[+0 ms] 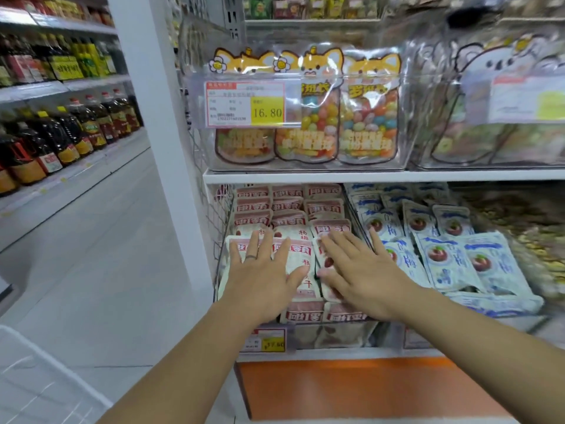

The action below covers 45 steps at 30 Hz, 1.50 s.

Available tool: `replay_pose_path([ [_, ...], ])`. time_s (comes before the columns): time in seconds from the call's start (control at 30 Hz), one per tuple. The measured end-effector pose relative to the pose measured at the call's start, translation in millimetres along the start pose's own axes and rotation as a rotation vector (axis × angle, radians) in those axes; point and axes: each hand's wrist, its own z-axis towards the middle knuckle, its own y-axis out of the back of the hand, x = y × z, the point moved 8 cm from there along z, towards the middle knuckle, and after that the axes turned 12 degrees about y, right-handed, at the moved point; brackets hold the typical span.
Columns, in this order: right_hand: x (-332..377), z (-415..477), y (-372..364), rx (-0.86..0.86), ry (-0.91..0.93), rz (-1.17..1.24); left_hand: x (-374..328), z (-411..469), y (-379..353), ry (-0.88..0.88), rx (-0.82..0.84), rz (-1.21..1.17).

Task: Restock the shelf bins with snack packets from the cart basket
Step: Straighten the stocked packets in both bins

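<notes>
My left hand (263, 270) lies flat with fingers spread wide and straight, palm down on the red-and-white snack packets (298, 249), a dark ring (251, 257) on one finger; my right hand (363, 270) is just beside it, also splayed open and pressing down on the same packets, holding nothing; the packets fill the wire bin (220, 215) in overlapping rows, from its back to its front edge, with two lying flat at the front under my wrists; right of the wire bin, blue-and-white packets (477, 261) lie heaped in the neighbouring compartment; below the wire bin's front hangs a yellow price tag (266, 340), and lower still an orange base panel (367, 390); above the wire bin, on the next shelf, a clear tub (400, 133) holds upright pouches of coloured sweets behind a price label (246, 104) reading 16.80; left of the wire bin stands a white pillar (156, 117), and beyond it shelves of oil bottles (76, 130); well to the lower left of the wire bin, a corner of the white cart basket (36, 377) shows.
</notes>
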Motion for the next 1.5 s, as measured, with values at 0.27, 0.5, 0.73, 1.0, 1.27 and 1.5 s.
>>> replay_pose_path([
  [0.27,-100,-109,-5,-0.297,-0.543,0.07,-107,-38,15,-0.302,-0.126,-0.033],
  [0.5,-124,-133,-39,-0.083,-0.538,0.151,-181,-35,-11,-0.457,-0.094,0.053],
  [0.73,-119,-137,-40,-0.158,-0.477,0.158,-183,-37,-18,-0.463,-0.164,0.156],
  [1.0,-139,-75,-18,-0.063,-0.431,0.215,-183,-32,-13,-0.46,-0.147,0.132],
  [1.27,-153,-61,3,-0.142,-0.522,0.324,-183,-33,-11,-0.441,-0.137,0.161],
  [1.5,-140,-74,7,-0.052,-0.434,0.389,-181,-33,-7,-0.386,-0.092,0.168],
])
